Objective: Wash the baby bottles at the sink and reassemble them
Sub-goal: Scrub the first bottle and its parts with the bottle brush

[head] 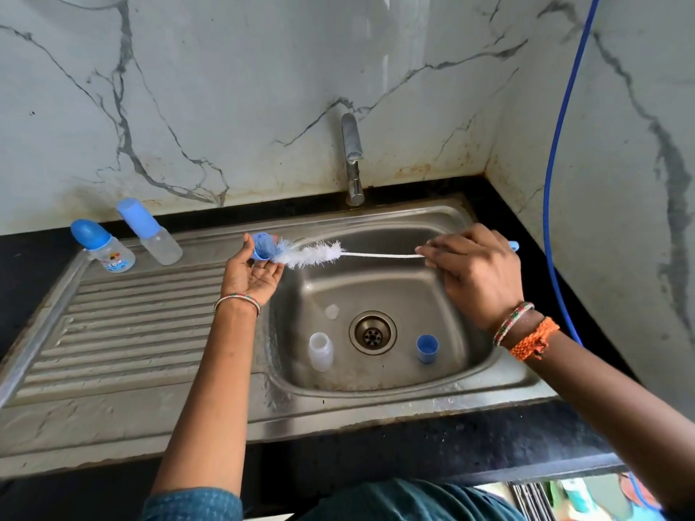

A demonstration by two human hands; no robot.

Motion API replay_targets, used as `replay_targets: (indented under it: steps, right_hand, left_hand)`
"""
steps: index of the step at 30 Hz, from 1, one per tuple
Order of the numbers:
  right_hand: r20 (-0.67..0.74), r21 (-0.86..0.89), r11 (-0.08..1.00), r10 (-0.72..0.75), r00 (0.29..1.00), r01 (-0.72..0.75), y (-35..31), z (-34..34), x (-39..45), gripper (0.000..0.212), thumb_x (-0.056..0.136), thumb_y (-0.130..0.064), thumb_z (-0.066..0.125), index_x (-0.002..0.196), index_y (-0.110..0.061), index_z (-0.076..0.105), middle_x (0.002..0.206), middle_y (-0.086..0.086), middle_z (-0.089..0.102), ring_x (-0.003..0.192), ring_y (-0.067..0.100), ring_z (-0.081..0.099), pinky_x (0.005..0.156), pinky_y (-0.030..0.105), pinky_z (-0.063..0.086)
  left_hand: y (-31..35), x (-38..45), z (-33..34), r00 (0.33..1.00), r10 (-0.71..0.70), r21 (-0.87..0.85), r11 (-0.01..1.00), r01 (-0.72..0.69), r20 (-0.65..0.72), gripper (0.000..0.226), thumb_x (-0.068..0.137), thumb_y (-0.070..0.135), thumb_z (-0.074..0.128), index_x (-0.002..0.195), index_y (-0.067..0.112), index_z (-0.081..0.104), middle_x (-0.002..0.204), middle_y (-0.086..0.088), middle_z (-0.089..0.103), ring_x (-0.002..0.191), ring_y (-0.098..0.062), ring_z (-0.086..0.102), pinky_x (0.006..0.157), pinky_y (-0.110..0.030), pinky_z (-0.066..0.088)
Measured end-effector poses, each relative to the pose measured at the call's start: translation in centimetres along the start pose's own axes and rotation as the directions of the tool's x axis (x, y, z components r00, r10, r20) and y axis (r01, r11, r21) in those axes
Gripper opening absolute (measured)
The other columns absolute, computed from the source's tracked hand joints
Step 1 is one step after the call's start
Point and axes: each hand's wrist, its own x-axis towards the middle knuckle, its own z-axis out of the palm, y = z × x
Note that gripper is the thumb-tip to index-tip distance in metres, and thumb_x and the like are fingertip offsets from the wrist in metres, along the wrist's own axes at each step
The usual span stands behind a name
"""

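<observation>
Blue collar: a small blue plastic screw ring (263,247) is pinched at the left hand (251,274)'s fingertips over the basin's left rim, its opening turned toward the brush so the bristles can enter.
Brush: a white bristle bottle brush on a twisted white wire stem (312,253), the right hand (474,271)'s fingers curled round the stem; tip touching the ring.
Basin floor: a clear bottle body (320,350), blue cap (427,347) and clear teat (332,311) lie near the drain, likely awaiting scrubbing.
Drainboard's far-left corner: two capped clear bottles (103,245), (150,231), still assembled.
Steel sink (376,402): looks dry; tap (352,159) shows no flow.
</observation>
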Motion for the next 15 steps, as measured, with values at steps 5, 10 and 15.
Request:
replay_targets:
  steps: [5,10,15]
  right_hand:
    - [0.944,0.162,0.395,0.204,0.259,-0.904,0.3,-0.4,1.6,0.027,0.098,-0.016,0.048,0.086,-0.004,0.069,0.05,-0.003,0.051,0.034,0.006,0.034,0.033,0.015,0.026]
    - [0.612,0.136,0.886,0.278,0.741,-0.444,-0.3,0.0,1.1,0.016,0.091,-0.012,0.058,0.09,-0.015,0.073,0.068,0.001,0.065,0.051,0.015,0.058,0.046,0.023,0.043]
    - [0.024,0.107,0.994,-0.038,0.999,0.035,-1.0,0.5,0.0,0.03,0.071,0.007,0.072,0.095,-0.011,0.077,0.079,0.004,0.073,0.057,0.023,0.063,0.046,0.03,0.05]
  left_hand:
    - [0.0,-0.4,-0.3,0.998,0.016,0.071,0.997,-0.021,0.064,0.018,0.092,0.028,0.056,0.093,0.012,0.062,0.095,-0.006,0.073,0.107,-0.022,0.062,0.099,-0.038,0.045]
    - [0.5,-0.1,-0.5,0.999,0.008,0.093,0.996,-0.011,0.033,0.022,0.093,0.034,0.054,0.094,0.013,0.061,0.09,-0.002,0.073,0.109,-0.021,0.059,0.103,-0.036,0.04]
    - [0.7,-0.1,-0.3,0.999,0.016,0.056,0.998,-0.018,0.052,0.023,0.09,0.038,0.056,0.094,0.016,0.061,0.094,-0.004,0.073,0.108,-0.021,0.061,0.104,-0.035,0.038]
